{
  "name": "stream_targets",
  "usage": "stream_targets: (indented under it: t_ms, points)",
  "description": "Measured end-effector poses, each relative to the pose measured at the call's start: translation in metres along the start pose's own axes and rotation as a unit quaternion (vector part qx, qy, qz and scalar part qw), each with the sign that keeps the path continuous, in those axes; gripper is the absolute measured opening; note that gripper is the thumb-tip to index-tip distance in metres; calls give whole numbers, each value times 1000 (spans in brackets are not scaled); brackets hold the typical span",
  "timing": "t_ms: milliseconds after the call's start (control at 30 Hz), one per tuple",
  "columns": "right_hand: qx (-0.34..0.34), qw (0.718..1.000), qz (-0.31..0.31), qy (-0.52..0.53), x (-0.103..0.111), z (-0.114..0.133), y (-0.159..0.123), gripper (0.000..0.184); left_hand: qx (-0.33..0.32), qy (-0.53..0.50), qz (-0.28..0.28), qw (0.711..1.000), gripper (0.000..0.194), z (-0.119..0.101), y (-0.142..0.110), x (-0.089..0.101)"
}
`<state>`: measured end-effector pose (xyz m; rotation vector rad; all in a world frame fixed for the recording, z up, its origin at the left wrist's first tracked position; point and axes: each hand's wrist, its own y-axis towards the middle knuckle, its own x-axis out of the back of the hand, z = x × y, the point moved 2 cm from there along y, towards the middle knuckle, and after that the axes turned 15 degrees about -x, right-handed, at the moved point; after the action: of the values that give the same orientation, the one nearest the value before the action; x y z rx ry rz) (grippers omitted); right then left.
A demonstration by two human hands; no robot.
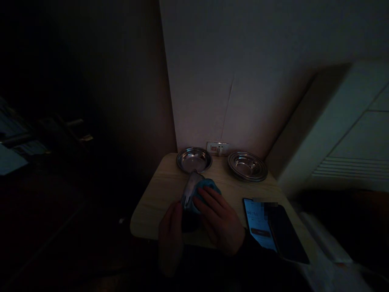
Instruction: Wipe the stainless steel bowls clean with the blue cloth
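Observation:
In dim light, my left hand [170, 231] pinches the near left edge of a shiny metal plate [189, 190], which is tilted up off the table. My right hand [221, 222] presses a blue-green cloth [210, 185] against the plate's surface, fingers laid together over the cloth. The lower part of the plate is in deep shadow and partly covered by the cloth and my right hand. Just beyond it, a round metal dish [194, 160] rests on the table.
On the pale wooden table [152, 207], a stack of metal dishes [247, 167] stands at the back right. A lit phone [258, 229] lies at the right beside a dark flat object [287, 237]. A wall socket [217, 148] with a plug sits behind the table.

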<state>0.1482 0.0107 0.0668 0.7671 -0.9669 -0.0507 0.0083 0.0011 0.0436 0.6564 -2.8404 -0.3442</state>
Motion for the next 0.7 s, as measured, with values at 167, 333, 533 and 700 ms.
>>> stream_targets:
  t_ms: [167, 333, 533, 700]
  points:
    - [-45, 997, -24, 57, -1, -9, -2, 38, 20, 18, 11, 1000, 39, -2, -2, -3]
    - [-195, 963, -73, 170, 3, -36, 2, 33, 50, 33, 19, 998, 45, -5, -3, 1]
    - [-185, 963, -74, 180, 6, -37, 2, 34, 49, -8, -18, 999, 39, -4, -6, 0]
    - [-134, 980, -59, 134, -1, -26, -2, 36, 16, -40, 3, 999, 38, -3, -4, -7]
